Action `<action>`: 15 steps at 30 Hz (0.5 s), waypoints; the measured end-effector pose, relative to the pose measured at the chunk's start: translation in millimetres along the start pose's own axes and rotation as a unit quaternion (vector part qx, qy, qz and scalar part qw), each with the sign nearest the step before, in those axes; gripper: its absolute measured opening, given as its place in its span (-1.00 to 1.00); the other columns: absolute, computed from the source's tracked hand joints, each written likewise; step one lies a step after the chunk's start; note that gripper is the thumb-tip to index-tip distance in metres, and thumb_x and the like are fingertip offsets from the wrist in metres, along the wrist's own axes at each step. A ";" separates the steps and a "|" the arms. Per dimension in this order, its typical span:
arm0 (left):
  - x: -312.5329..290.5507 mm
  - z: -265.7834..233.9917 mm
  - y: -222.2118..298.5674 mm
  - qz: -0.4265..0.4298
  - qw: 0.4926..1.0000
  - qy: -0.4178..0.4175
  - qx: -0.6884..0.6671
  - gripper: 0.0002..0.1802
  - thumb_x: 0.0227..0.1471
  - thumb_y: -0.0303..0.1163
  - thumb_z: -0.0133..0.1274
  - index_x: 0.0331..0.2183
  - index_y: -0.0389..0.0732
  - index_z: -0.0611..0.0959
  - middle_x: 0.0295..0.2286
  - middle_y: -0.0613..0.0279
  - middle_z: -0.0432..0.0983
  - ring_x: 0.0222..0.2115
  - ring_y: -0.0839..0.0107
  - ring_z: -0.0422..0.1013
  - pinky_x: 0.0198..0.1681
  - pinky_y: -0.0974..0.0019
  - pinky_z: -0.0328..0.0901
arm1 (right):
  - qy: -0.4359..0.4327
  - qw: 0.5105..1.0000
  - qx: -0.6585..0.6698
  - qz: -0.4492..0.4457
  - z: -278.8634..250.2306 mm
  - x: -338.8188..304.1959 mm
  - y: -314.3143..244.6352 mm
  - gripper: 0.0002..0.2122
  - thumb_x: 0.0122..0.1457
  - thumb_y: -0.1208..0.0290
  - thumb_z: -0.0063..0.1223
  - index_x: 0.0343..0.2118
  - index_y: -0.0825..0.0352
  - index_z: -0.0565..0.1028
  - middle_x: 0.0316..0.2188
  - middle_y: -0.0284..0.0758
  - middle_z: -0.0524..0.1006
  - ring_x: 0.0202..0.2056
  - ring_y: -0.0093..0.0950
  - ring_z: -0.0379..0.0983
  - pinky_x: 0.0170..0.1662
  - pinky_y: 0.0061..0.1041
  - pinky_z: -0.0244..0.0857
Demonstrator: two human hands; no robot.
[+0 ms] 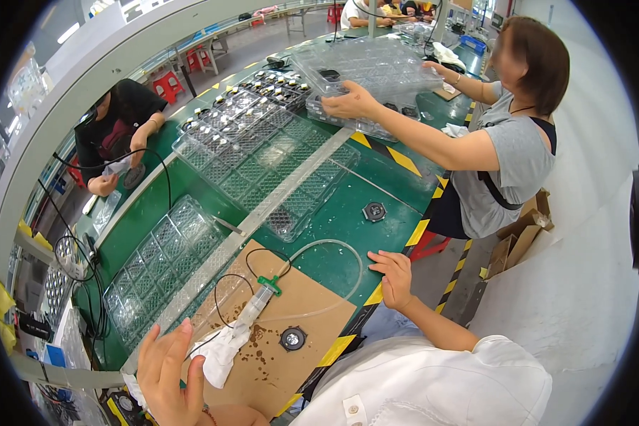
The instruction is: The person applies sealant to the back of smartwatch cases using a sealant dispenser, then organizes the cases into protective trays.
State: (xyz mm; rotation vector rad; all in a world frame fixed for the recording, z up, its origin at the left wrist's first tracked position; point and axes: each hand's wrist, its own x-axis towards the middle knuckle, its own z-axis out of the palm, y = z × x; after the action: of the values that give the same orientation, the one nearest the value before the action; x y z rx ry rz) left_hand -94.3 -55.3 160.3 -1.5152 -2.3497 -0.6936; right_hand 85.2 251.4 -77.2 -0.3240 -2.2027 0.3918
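Note:
My left hand [165, 373] is raised at the near left, fingers apart with nothing in them, beside a crumpled white cloth [216, 358]. My right hand [392, 278] is over the striped table edge, empty, its fingers stretched out toward the green surface. Between them lies a brown cardboard sheet [326, 307] with dark brown spots. On it rests a syringe [254, 305] with a green cap piece [270, 285] and a clear tube [351, 248], its lower part wrapped in the cloth. A black round part [292, 339] with a pale centre sits on the cardboard.
Another black round part [374, 211] lies farther off on the green table. Clear compartment trays [156, 263] spread left and ahead. One co-worker [504, 135] at right holds stacked clear trays [376, 67]; another person [121, 121] works across. A metal strip [291, 181] crosses the table.

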 end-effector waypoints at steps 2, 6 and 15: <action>0.5 0.6 0.4 -0.001 1.000 0.001 -0.002 -0.68 -0.18 -0.57 -0.02 -0.26 -0.38 0.53 -0.31 0.03 0.51 -0.32 0.05 0.40 -0.04 0.01 0.18 | -0.002 1.000 0.002 0.001 1.5 0.1 0.0 -0.75 -0.07 0.48 -0.28 -0.38 0.36 0.46 -0.16 -0.23 0.48 -0.10 -0.28 0.32 -0.03 -0.30 0.05; 0.8 -0.2 0.6 -0.007 1.000 -0.003 0.011 -0.67 -0.20 -0.57 -0.01 -0.25 -0.38 0.52 -0.32 0.03 0.50 -0.32 0.06 0.40 -0.04 0.01 0.18 | -0.004 1.000 0.004 0.002 1.0 0.0 -0.8 -0.75 -0.07 0.47 -0.29 -0.38 0.35 0.46 -0.17 -0.24 0.48 -0.10 -0.28 0.32 -0.03 -0.30 0.05; 0.5 1.7 -2.1 -0.009 1.000 0.001 -0.008 -0.65 -0.24 -0.56 0.03 -0.26 -0.37 0.54 -0.34 0.05 0.50 -0.34 0.08 0.40 -0.05 0.01 0.18 | 0.052 0.998 0.013 0.046 -4.4 15.5 -24.3 -0.76 -0.11 0.59 -0.14 -0.31 0.38 0.44 -0.07 -0.10 0.35 -0.08 -0.17 0.27 -0.03 -0.29 0.07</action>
State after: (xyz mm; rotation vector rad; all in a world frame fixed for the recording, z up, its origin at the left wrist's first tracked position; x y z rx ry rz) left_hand -96.3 -54.7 158.5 -1.5017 -2.3654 -0.7200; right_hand 77.1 235.5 -54.2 -0.4225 -2.0848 0.4437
